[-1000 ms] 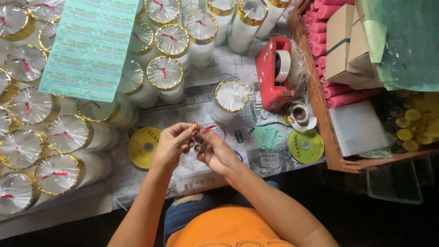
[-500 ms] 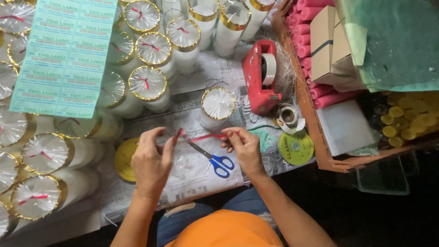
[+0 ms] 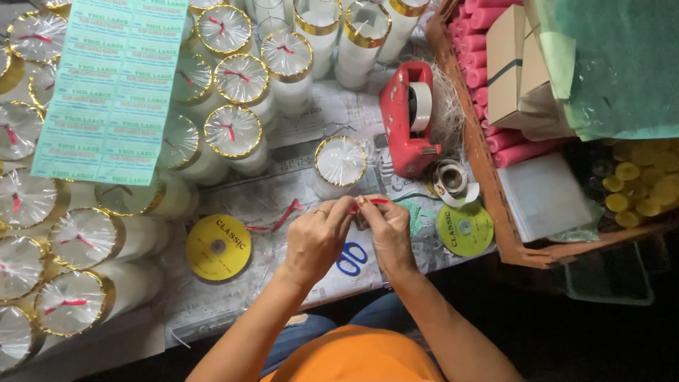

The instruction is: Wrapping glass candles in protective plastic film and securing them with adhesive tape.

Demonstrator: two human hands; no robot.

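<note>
My left hand [image 3: 315, 238] and my right hand [image 3: 386, 230] meet above the table's near edge, both pinching a thin red ribbon [image 3: 373, 201] between the fingertips. A loose end of red ribbon [image 3: 283, 216] trails left on the newspaper. Blue-handled scissors [image 3: 351, 259] lie just under my hands. Directly beyond my fingers stands a white candle wrapped in clear film with a gold rim [image 3: 340, 163], with no red tie on top.
Several wrapped, gold-rimmed candles with red ties [image 3: 233, 136] crowd the left and back. A sheet of green labels [image 3: 106, 85] lies over them. A red tape dispenser [image 3: 410, 117], yellow ribbon spool [image 3: 218, 247], green spool [image 3: 465, 228] and wooden tray of pink candles [image 3: 495, 141] sit around.
My hands were apart half a second ago, stretching the ribbon; they have come together again with the ribbon between them. The view has shifted slightly.
</note>
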